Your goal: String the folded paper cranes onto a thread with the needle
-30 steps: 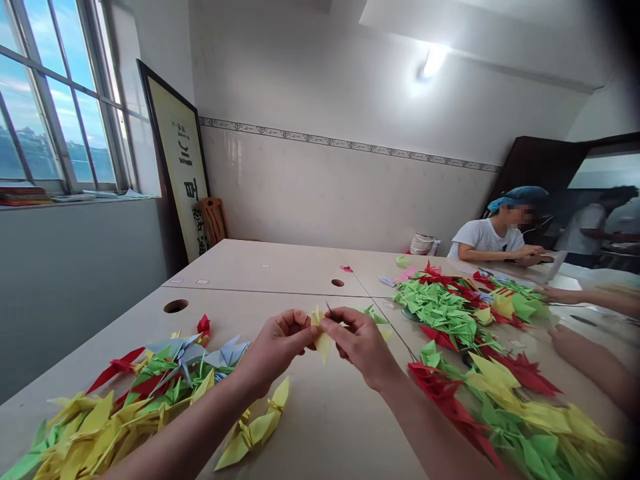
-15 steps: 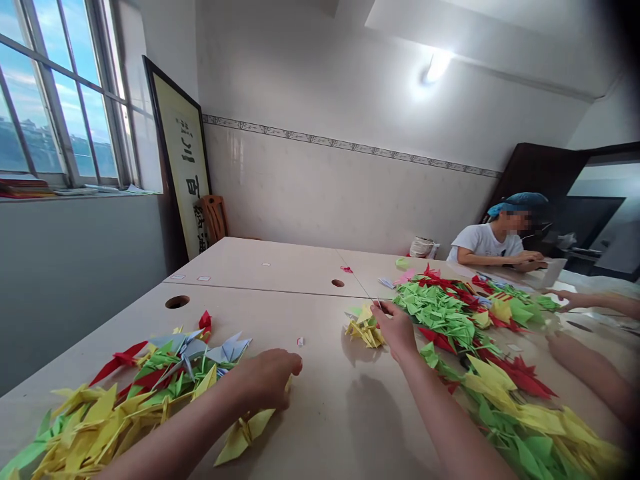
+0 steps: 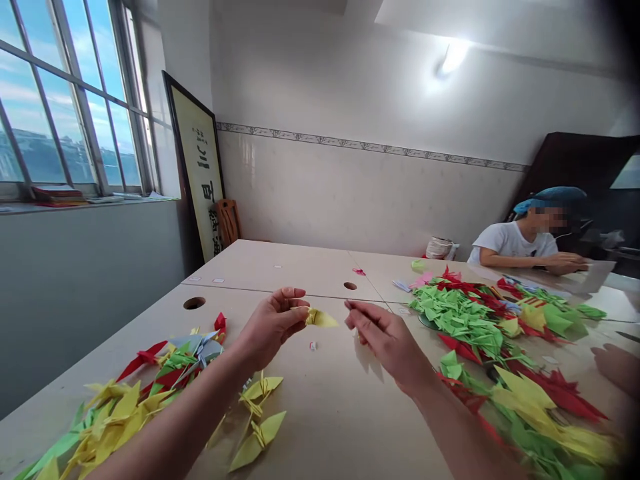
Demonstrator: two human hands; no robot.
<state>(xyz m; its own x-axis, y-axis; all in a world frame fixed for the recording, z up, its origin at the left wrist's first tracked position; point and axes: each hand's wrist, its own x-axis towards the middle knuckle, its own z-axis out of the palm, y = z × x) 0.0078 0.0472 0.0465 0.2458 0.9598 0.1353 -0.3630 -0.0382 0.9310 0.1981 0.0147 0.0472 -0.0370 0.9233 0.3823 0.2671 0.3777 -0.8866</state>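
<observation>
My left hand (image 3: 270, 330) is raised over the middle of the table, thumb and fingers pinching a folded yellow paper crane (image 3: 323, 319). Facing it, a short gap away, my right hand (image 3: 387, 339) is closed with its fingertips pinched together. What the right fingers hold is too thin or too hidden to make out. Two more yellow cranes (image 3: 263, 440) lie on the table below my left wrist. Beside my left forearm spreads a pile of yellow, green, red and blue cranes (image 3: 115, 417), partly covered by the arm.
A large heap of green and red cranes (image 3: 460, 310) fills the right side of the table (image 3: 320, 413). More yellow and red cranes (image 3: 530, 400) lie nearer. A small white scrap (image 3: 313, 346) sits mid-table. Across at the right sits a person (image 3: 505, 243); another person's hand (image 3: 613, 363) shows at the right edge.
My left hand has risen from the table with a yellow crane and come near the right hand. The yellow cluster by my right hand is now mostly hidden. The view has shifted left.
</observation>
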